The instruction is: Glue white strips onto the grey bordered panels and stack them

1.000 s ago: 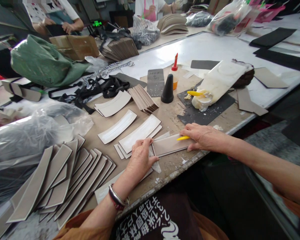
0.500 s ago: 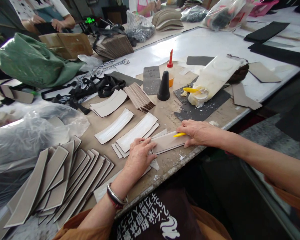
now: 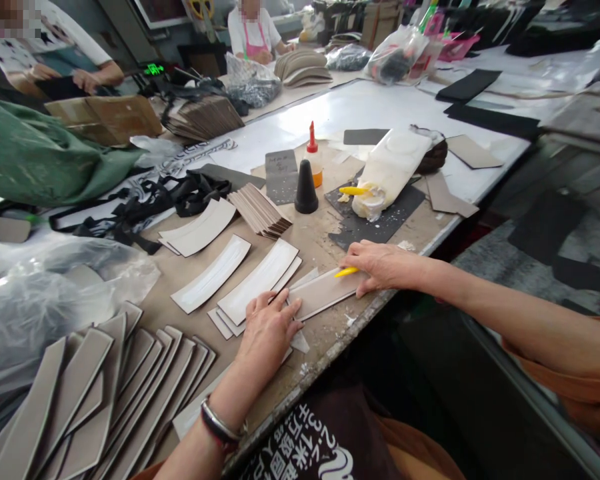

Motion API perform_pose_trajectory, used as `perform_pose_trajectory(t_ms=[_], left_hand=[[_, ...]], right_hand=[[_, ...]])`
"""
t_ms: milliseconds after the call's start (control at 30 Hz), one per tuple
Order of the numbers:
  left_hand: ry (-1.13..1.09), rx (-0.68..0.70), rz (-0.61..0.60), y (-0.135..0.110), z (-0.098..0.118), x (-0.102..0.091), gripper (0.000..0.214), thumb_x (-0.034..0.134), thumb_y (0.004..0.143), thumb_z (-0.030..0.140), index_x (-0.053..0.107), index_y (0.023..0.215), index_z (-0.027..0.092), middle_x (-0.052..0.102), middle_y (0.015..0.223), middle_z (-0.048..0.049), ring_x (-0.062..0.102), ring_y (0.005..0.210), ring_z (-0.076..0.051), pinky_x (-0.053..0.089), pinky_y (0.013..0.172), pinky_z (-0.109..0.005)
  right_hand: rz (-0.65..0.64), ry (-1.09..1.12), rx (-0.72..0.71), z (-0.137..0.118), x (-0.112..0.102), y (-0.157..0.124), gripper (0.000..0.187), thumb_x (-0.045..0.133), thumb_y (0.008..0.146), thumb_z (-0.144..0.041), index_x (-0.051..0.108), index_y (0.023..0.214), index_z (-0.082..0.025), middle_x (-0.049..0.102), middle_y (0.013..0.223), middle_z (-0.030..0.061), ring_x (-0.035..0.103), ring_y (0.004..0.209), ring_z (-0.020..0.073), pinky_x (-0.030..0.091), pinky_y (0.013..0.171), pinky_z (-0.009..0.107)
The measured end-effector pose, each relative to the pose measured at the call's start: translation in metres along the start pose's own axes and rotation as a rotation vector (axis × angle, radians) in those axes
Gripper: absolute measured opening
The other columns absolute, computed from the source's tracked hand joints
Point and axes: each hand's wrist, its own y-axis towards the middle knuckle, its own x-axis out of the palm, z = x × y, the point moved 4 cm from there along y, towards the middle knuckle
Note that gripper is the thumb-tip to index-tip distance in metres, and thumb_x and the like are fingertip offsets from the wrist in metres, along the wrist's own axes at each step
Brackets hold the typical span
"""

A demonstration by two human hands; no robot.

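My left hand (image 3: pixel 267 329) lies flat, fingers spread, pressing the left end of a grey curved cardboard strip (image 3: pixel 320 295) near the table's front edge. My right hand (image 3: pixel 380 265) rests on the strip's right end, fingers closed around a small yellow tool (image 3: pixel 347 272) whose tip points left. Just behind the strip lie two strips coated white (image 3: pixel 257 272) and a third (image 3: pixel 211 274). A fanned pile of several grey strips (image 3: pixel 110 393) spreads at the lower left.
A black cone (image 3: pixel 306 189), a red-capped glue bottle (image 3: pixel 313 155) and a white glue bag (image 3: pixel 387 173) on a black sheet stand behind. A brown stack (image 3: pixel 257 210), black straps (image 3: pixel 170 197), clear plastic (image 3: pixel 55 293) and a green bag (image 3: pixel 35 157) lie left. Other people sit at the far side.
The view has tilted up and shifted, so everything sits lower and further left. Both hands stay on the grey strip, hardly moved against it.
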Motion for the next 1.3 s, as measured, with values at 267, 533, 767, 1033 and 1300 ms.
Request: perform_pose_trajectory(t_ms=[267,533,767,1033,1300], left_hand=[[-0.014,-0.009,0.021,0.0006,-0.0035,0.0043,0.033,0.061,0.079,0.026,0.062,0.113,0.026,0.056,0.127,-0.0083,0.046,0.114,-0.03,0.036,0.093,-0.048],[0.016,0.02,0.054,0.0,-0.0014,0.0009,0.032,0.059,0.081,0.026,0.063,0.112,0.025,0.057,0.125,-0.0084,0.048,0.111,-0.029,0.039,0.092,-0.047],[0.023,0.04,0.071,-0.0012,0.0001,-0.001,0.032,0.061,0.078,0.025,0.063,0.111,0.026,0.059,0.123,-0.0084,0.05,0.109,-0.031,0.043,0.087,-0.048],[0.054,0.034,0.041,-0.0005,-0.0022,0.0016,0.033,0.059,0.08,0.025,0.062,0.113,0.025,0.058,0.124,-0.0084,0.049,0.111,-0.031,0.043,0.088,-0.047],[0.049,0.053,0.067,-0.0004,-0.0034,0.0031,0.033,0.058,0.081,0.024,0.062,0.113,0.025,0.058,0.124,-0.0092,0.049,0.11,-0.031,0.043,0.088,-0.048]], right_hand=[[-0.011,0.074,0.016,0.0092,0.0021,-0.0045,0.051,0.069,0.073,-0.034,0.057,0.12,-0.024,0.05,0.111,0.0101,0.049,0.101,0.0265,0.042,0.085,0.033],[-0.014,0.074,-0.024,0.005,0.0007,-0.0072,0.043,0.064,0.078,-0.025,0.057,0.12,-0.023,0.05,0.11,0.0109,0.051,0.099,0.0255,0.042,0.085,0.034],[0.001,0.036,-0.069,0.0034,0.001,-0.0089,0.042,0.063,0.077,-0.027,0.057,0.118,-0.019,0.049,0.11,0.0116,0.051,0.097,0.0246,0.043,0.082,0.034],[-0.005,0.067,-0.086,0.0068,0.0017,-0.0077,0.043,0.063,0.076,-0.029,0.056,0.118,-0.019,0.05,0.108,0.0103,0.054,0.095,0.0234,0.044,0.081,0.033],[-0.021,0.098,-0.072,0.011,0.0001,-0.005,0.045,0.063,0.075,-0.028,0.057,0.119,-0.021,0.05,0.109,0.0097,0.056,0.093,0.0223,0.044,0.08,0.031]])
